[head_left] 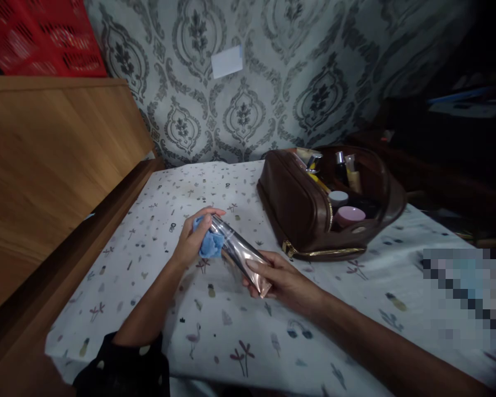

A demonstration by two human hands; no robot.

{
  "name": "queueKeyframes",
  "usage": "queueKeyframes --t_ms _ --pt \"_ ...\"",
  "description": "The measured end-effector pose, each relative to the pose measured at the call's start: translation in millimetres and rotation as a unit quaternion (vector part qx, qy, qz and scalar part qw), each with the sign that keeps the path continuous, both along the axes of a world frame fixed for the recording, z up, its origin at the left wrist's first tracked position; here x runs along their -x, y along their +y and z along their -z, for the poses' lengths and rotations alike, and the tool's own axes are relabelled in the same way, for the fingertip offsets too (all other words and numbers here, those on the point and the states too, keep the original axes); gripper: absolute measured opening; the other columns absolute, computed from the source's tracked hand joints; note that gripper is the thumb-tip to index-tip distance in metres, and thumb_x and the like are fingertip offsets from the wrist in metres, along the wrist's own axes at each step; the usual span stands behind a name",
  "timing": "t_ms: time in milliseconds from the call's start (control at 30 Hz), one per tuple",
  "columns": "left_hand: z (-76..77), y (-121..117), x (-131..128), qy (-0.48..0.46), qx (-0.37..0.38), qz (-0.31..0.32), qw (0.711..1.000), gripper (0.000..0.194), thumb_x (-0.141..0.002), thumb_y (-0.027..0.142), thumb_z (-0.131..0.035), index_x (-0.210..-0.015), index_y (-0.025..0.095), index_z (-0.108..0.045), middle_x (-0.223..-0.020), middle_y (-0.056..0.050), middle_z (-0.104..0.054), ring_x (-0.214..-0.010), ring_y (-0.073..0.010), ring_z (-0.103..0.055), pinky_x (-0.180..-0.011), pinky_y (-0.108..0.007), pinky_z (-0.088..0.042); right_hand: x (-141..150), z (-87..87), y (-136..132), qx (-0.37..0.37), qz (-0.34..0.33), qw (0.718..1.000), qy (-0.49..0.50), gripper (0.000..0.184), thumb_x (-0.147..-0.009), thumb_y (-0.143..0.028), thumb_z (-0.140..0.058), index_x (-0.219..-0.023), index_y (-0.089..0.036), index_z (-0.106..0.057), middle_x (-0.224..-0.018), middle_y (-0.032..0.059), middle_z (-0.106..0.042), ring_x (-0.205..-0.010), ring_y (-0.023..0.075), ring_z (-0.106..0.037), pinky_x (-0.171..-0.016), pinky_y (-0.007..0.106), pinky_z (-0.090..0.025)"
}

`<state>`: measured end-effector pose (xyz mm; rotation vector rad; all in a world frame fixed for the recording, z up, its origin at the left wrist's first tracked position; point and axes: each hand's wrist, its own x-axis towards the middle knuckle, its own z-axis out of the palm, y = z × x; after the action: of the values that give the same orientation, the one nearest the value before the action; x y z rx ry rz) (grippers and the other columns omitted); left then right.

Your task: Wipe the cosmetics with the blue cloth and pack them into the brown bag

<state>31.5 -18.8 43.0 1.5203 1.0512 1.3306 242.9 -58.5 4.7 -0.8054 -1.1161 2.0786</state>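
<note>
A shiny, metallic squeeze tube lies slanted between my two hands, above the patterned cloth. My right hand is closed around its flat crimped end. At the other end, my left hand presses a small blue cloth against the tube, thumb on top. Part of the blue cloth is hidden under the thumb. Just right of the tube stands a brown cosmetic bag, unzipped, holding several items, among them a pink jar, a white-lidded jar and small bottles.
Under everything spreads a white tablecloth printed with flamingos and palms. A wooden panel borders the left side, with a red plastic crate above. Patterned wallpaper covers the back. The far right is dark; a pixelated patch hides something there.
</note>
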Motion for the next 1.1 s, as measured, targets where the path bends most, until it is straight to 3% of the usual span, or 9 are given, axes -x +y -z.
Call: queueKeyframes --t_ms 100,267,367,533,667,767,867,967,1100 --pt "-0.9 0.7 2.3 0.041 -0.011 -0.015 0.999 0.046 -0.088 0.061 -0.060 -0.096 0.019 -0.076 -0.066 -0.001 -0.057 -0.059 -0.0146 -0.050 -0.056 -0.025 -0.040 -2.5 -1.7 1.9 -0.047 0.006 0.998 -0.044 0.046 -0.075 -0.058 -0.078 -0.092 -0.019 -0.060 -0.070 0.0007 -0.067 -0.053 0.0121 -0.058 -0.047 0.022 -0.031" --pt "1.1 1.5 -0.4 0.044 -0.013 -0.031 0.998 0.046 -0.084 0.064 -0.063 -0.077 0.018 -0.069 -0.063 0.001 -0.054 -0.056 -0.0124 -0.046 -0.055 -0.024 -0.038 -5.7 -4.1 7.3 -0.242 0.039 0.961 -0.125 0.039 -0.080 -0.056 -0.073 -0.080 -0.019 -0.061 -0.063 -0.0017 -0.059 -0.058 0.0138 -0.055 -0.056 0.026 -0.041" --pt "2.6 1.3 -1.5 0.047 -0.014 -0.034 0.998 0.051 -0.086 0.067 -0.059 -0.070 0.018 -0.063 -0.060 0.002 -0.050 -0.055 -0.0118 -0.043 -0.054 -0.024 -0.036 -5.7 0.2 8.8 -0.276 0.063 0.948 -0.143 0.034 -0.083 -0.052 -0.071 -0.089 -0.020 -0.066 -0.068 -0.0015 -0.059 -0.062 0.0158 -0.057 -0.061 0.028 -0.047" --pt "6.1 2.7 -2.6 0.049 -0.011 -0.059 0.997 0.056 -0.085 0.071 -0.057 -0.065 0.018 -0.061 -0.057 0.002 -0.047 -0.054 -0.0119 -0.042 -0.054 -0.024 -0.035 -4.1 7.9 8.9 -0.265 0.075 0.953 -0.124 0.044 -0.081 -0.049 -0.075 -0.113 -0.020 -0.065 -0.084 0.0001 -0.065 -0.063 0.0154 -0.061 -0.063 0.030 -0.051" --pt "7.7 4.6 -2.1 0.008 0.004 -0.060 0.998 0.057 -0.082 0.073 -0.058 -0.070 0.018 -0.068 -0.060 0.000 -0.052 -0.056 -0.0125 -0.045 -0.054 -0.025 -0.038 -4.2 3.8 8.2 -0.198 0.047 0.973 -0.105 0.045 -0.082 -0.051 -0.075 -0.112 -0.019 -0.065 -0.072 -0.0013 -0.065 -0.055 0.0129 -0.058 -0.052 0.025 -0.044" --pt "5.2 3.7 0.5 -0.071 0.034 0.005 0.997 0.052 -0.080 0.068 -0.064 -0.094 0.019 -0.075 -0.073 -0.002 -0.062 -0.061 -0.0136 -0.053 -0.057 -0.025 -0.043 -4.8 -0.2 8.3 -0.120 0.038 0.990 -0.063 0.044 -0.081 -0.056 -0.074 -0.101 -0.017 -0.066 -0.066 -0.0003 -0.065 -0.052 0.0118 -0.058 -0.046 0.022 -0.036" --pt "2.3 2.2 2.8 -0.106 0.066 0.076 0.989 0.047 -0.077 0.053 -0.075 -0.110 0.020 -0.073 -0.084 -0.003 -0.066 -0.068 -0.0144 -0.059 -0.063 -0.025 -0.048 -5.5 -1.5 8.9 -0.067 0.044 0.996 -0.024 0.043 -0.078 -0.056 -0.076 -0.091 -0.017 -0.065 -0.069 0.0016 -0.067 -0.052 0.0110 -0.060 -0.046 0.022 -0.036" --pt "2.4 2.2 2.4 -0.111 0.066 0.060 0.990 0.038 -0.074 0.047 -0.079 -0.101 0.020 -0.073 -0.087 -0.003 -0.066 -0.071 -0.0143 -0.061 -0.067 -0.024 -0.049 -5.4 -1.1 9.5 -0.077 0.041 0.995 -0.037 0.044 -0.076 -0.055 -0.079 -0.092 -0.017 -0.066 -0.068 0.0010 -0.067 -0.051 0.0116 -0.060 -0.045 0.022 -0.037" --pt "5.4 3.8 -0.3 -0.116 0.053 0.024 0.992 0.034 -0.072 0.049 -0.081 -0.086 0.021 -0.068 -0.076 0.000 -0.063 -0.066 -0.0131 -0.058 -0.063 -0.023 -0.048 -3.7 -1.6 9.6 -0.098 0.058 0.991 -0.074 0.055 -0.071 -0.053 -0.084 -0.108 -0.019 -0.063 -0.071 -0.0013 -0.066 -0.057 0.0132 -0.063 -0.046 0.021 -0.040"
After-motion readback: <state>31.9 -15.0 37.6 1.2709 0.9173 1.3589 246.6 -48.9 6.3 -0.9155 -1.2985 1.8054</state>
